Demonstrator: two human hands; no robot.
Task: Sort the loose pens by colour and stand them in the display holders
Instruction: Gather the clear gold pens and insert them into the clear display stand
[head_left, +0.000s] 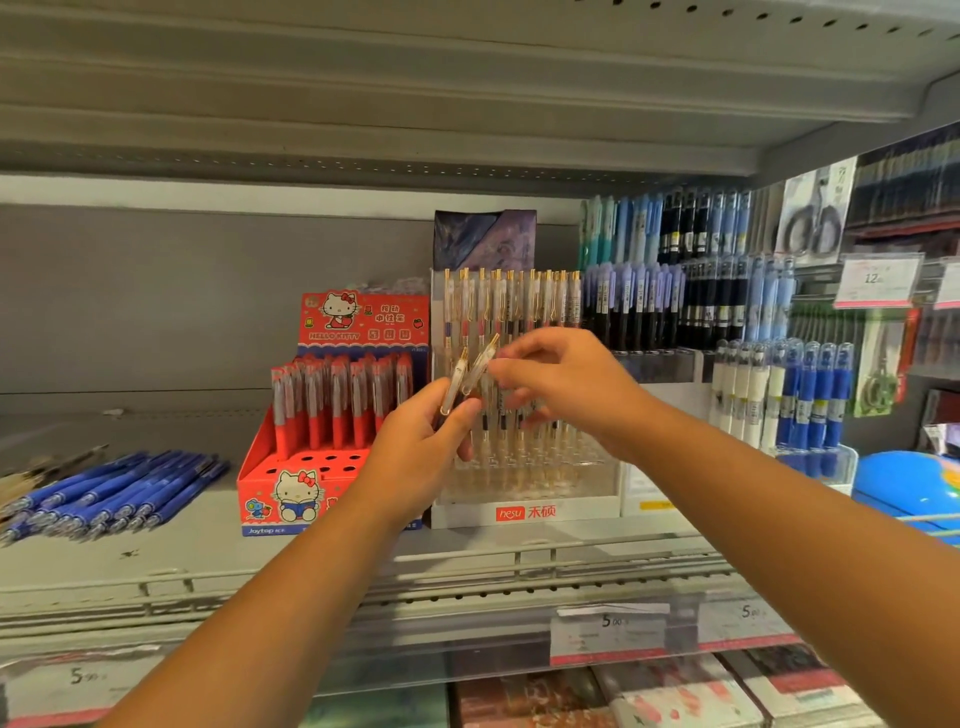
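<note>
Head view: left hand (421, 447) at frame centre grips two clear pens (457, 382) with gold clips, both tilted right. The right hand (563, 384) pinches the top end of the upper one, just in front of the clear holder (524, 512). Count: one clear holder with matching pens standing in its back rows, and one red box (260, 488) beside it on the left with red pens at the back and open holes in front. One loose pile of blue pens (114, 488) lies flat at lower left, too many to count, and bare shelf (208, 545) runs from pile and boxes to the front rail (623, 564).
</note>
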